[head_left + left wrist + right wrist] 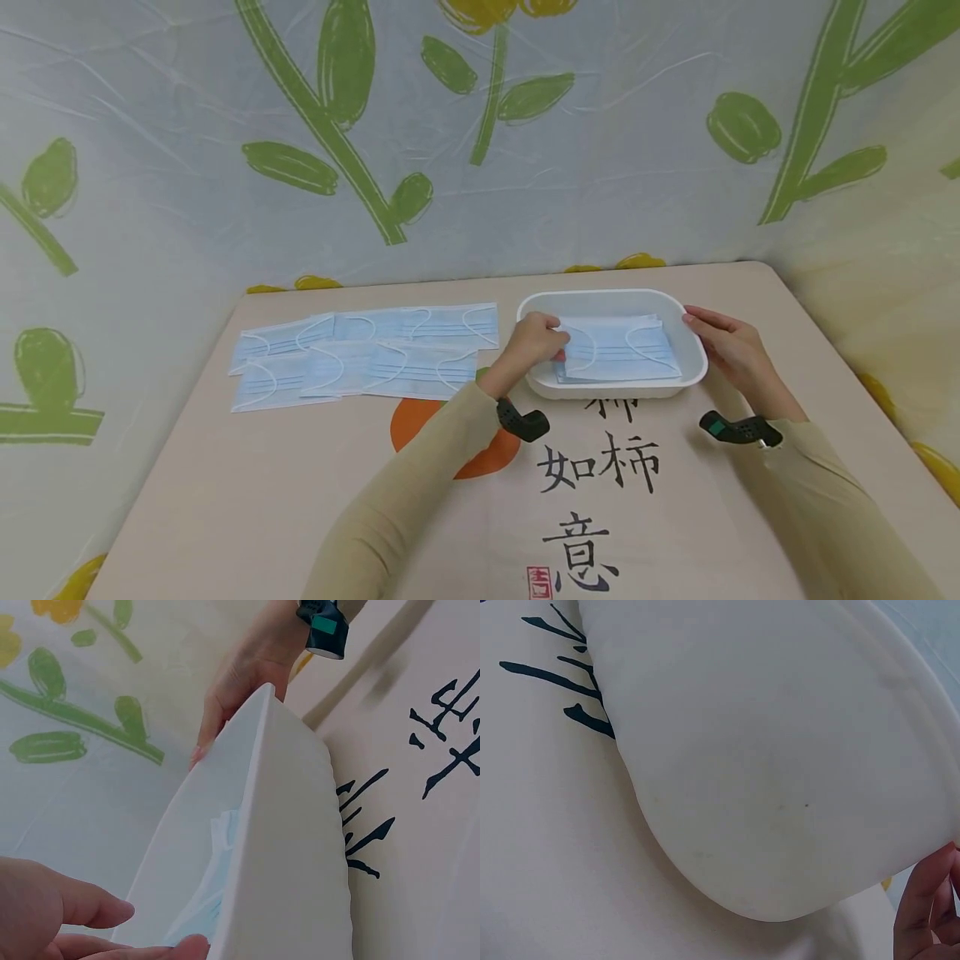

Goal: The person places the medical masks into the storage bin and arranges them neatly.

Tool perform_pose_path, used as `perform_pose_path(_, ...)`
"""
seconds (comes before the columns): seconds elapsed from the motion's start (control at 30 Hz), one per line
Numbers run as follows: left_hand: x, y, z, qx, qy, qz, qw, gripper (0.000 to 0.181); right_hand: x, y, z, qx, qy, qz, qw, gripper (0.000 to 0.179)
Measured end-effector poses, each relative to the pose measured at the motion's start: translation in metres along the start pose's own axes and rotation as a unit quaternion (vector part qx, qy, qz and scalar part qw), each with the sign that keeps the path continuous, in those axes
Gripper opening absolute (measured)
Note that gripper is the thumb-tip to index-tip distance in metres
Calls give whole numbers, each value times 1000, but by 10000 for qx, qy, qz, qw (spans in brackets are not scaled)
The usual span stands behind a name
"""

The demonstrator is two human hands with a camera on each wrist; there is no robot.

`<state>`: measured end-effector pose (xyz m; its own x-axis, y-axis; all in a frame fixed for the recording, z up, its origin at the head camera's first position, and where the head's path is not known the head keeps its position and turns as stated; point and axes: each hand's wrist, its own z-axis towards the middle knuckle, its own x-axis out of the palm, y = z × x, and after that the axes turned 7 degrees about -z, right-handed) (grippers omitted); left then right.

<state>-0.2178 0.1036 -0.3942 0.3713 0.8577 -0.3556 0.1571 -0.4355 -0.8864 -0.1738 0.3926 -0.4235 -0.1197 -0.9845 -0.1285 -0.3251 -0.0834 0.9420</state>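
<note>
Seems part done: stacked masks in tray; loose masks, two rows, outside on tabletop. Left hand at stacked masks' edge, grip unclear; right hand clamped on tray's right end.

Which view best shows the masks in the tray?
Head view: it looks down on the masks, the top one showing nearly whole in the tray. The left wrist view catches only part of them, behind the tray's wall; the right wrist view shows none, just the tray's outside.
</note>
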Motion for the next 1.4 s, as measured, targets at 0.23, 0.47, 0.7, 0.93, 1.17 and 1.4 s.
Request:
perform_pose_path(0.23,-7,2,-3,178,193,126,9996,45,-1,-1,2,34,30,-106,9999,48)
perform_pose_path(0.47,-15,0,-12,365,238,-535,9976,39,-1,-2,2,17,38,-30,10000,37)
perform_pose_path(0.7,-28,3,-19,775,145,-879,9930,33,0,-2,2,-12,52,55,10000,35)
perform_pose_path(0.93,-41,7,-27,935,-73,-1048,9901,33,-1,-1,1,-25,80,98,9999,34)
perform_pose_path(1.17,-53,16,-33,899,-285,-1264,9875,33,-1,0,2,-42,77,205,9998,20)
perform_pose_path(1.4,-64,26,-36,997,-375,-1266,9862,35,1,1,1,25,7,-10,10000,36)
